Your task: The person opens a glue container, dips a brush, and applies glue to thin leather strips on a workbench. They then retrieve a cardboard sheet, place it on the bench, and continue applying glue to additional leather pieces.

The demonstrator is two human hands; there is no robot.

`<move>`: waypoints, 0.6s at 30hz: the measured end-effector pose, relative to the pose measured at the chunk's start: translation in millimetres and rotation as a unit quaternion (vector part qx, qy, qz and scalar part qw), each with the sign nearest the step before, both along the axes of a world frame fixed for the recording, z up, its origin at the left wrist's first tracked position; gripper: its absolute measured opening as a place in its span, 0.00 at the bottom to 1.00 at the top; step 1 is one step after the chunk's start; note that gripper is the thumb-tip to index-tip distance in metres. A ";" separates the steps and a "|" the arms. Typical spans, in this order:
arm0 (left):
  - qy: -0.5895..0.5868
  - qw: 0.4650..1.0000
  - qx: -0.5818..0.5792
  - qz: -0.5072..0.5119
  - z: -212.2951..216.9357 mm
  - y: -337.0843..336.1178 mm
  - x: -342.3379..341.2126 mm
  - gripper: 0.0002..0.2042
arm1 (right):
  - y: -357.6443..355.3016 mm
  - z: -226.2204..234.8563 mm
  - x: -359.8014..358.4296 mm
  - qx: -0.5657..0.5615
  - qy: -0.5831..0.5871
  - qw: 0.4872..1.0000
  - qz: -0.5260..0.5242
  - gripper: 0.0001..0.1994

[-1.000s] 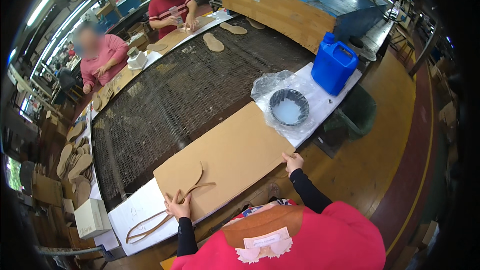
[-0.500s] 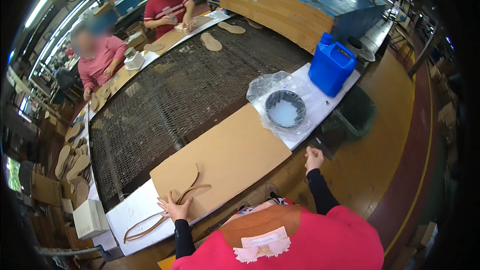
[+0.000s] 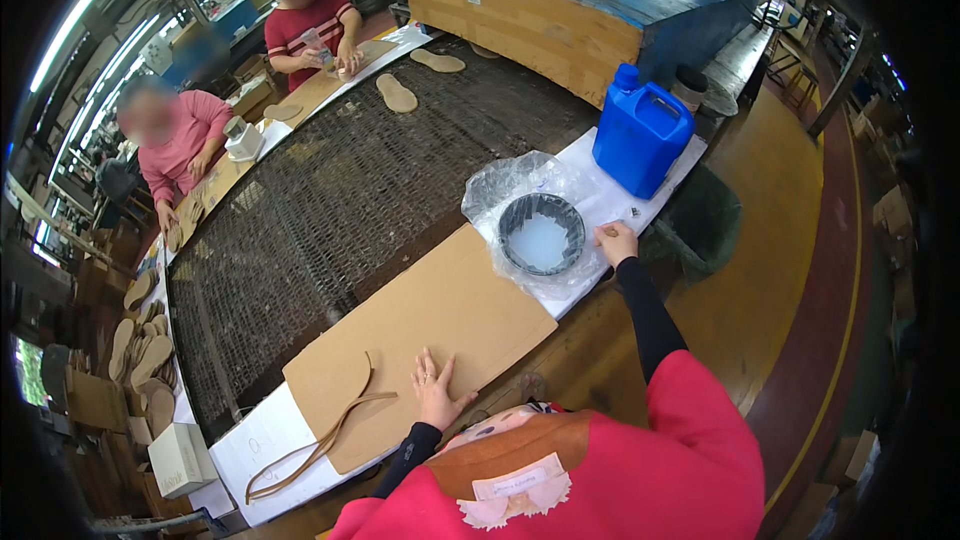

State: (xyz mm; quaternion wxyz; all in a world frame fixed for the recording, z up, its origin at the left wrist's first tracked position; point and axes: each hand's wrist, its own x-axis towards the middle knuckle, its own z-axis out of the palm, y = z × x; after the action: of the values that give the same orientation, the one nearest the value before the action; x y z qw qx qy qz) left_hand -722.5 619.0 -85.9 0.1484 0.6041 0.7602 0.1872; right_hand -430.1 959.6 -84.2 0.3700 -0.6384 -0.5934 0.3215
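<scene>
My left hand (image 3: 436,392) is open, fingers spread, at the near edge of a brown cardboard sheet (image 3: 430,310). Thin brown strips (image 3: 325,445) lie loosely to its left, partly on the cardboard and partly on the white table covering. My right hand (image 3: 616,242) is closed at the right side of a dark round bowl (image 3: 512,258) lined with clear plastic. Whitish liquid (image 3: 540,242) fills its bottom. What those fingers pinch, if anything, is too small to make out.
A blue jerrycan (image 3: 643,140) stands behind the bowl. Beyond the cardboard runs a dark mesh conveyor (image 3: 330,200) carrying sole-shaped pieces (image 3: 397,93). Two people work across it. Piled soles (image 3: 150,355) and a white box (image 3: 182,460) are at left; a lined bin (image 3: 705,225) is at right.
My left hand has left the brown strips and moved right across the cardboard. My right hand has moved forward, up to the bowl's side. The whole view has shifted slightly.
</scene>
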 end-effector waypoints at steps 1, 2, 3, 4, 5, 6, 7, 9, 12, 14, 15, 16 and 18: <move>0.012 0.999 -0.032 -0.003 1.4 3.1 3.3 0.41 | 6.8 1.0 -7.0 -0.005 -0.039 0.999 0.017 0.10; 0.017 0.998 -0.063 0.001 2.8 5.9 5.1 0.41 | 12.0 2.1 -12.5 0.002 -0.060 0.998 0.032 0.11; 0.025 0.997 -0.074 0.002 4.0 6.8 7.0 0.42 | 14.7 2.6 -16.5 0.009 -0.082 0.995 0.047 0.12; 0.033 0.995 -0.094 0.005 5.0 6.9 8.0 0.42 | 16.4 2.5 -20.8 0.024 -0.104 0.992 0.065 0.14; 0.034 0.996 -0.087 0.006 5.6 7.5 8.7 0.42 | 17.7 2.7 -24.2 0.022 -0.127 0.989 0.079 0.14; 0.034 0.996 -0.088 0.009 5.7 7.7 9.3 0.43 | 18.5 2.6 -27.0 0.029 -0.126 0.988 0.078 0.14; 0.036 0.994 -0.098 0.012 5.4 7.0 10.4 0.43 | 18.5 2.5 -29.5 0.035 -0.124 0.989 0.076 0.13; 0.030 0.996 -0.084 0.013 4.3 6.5 11.6 0.43 | 19.3 4.1 -31.3 0.026 -0.138 0.987 0.074 0.12; 0.029 0.996 -0.079 0.017 3.3 6.5 11.5 0.43 | 20.7 12.0 -30.4 -0.004 -0.150 0.986 0.075 0.11; 0.029 0.996 -0.081 0.021 3.9 5.5 11.2 0.43 | 21.1 19.4 -26.7 -0.021 -0.115 0.990 0.075 0.11; 0.029 0.996 -0.083 0.022 3.9 5.3 11.5 0.43 | 22.4 23.6 -24.6 -0.028 -0.111 0.989 0.091 0.10; 0.029 0.996 -0.086 0.022 4.1 5.3 12.4 0.43 | 23.0 25.6 -25.3 -0.021 -0.105 0.989 0.105 0.10; 0.029 0.996 -0.081 0.023 3.8 5.9 13.9 0.43 | 22.6 27.2 -27.1 -0.019 -0.100 0.987 0.121 0.11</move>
State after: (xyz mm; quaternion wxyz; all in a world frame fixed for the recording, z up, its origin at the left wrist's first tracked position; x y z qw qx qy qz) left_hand -708.6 624.9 -82.1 0.1703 0.5779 0.7905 0.1103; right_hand -457.2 982.3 -56.9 0.2548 -0.5974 -0.6944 0.3097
